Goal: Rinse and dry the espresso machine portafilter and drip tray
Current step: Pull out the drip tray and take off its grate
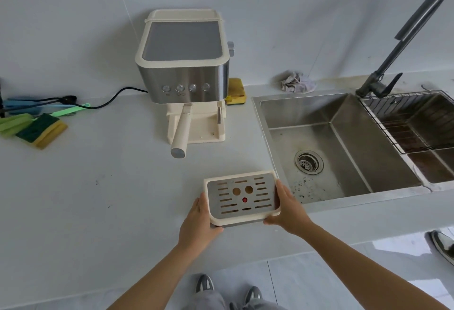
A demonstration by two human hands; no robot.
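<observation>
The cream drip tray (pixel 242 198) with a slotted steel grate and a red float is held above the counter's front part, just left of the sink. My left hand (pixel 200 221) grips its left front corner and my right hand (pixel 288 207) grips its right side. The espresso machine (pixel 184 64) stands at the back of the counter, its tray bay bare. The portafilter (pixel 181 130) is locked in the machine, its cream handle pointing toward me.
A steel sink (pixel 319 147) with a drain strainer lies to the right, with a dark faucet (pixel 403 42) and a wire rack (pixel 412 123) over the second basin. A crumpled cloth (pixel 297 82) lies behind the sink. Sponges (pixel 41 130) and a power cord (pixel 110 99) lie on the left.
</observation>
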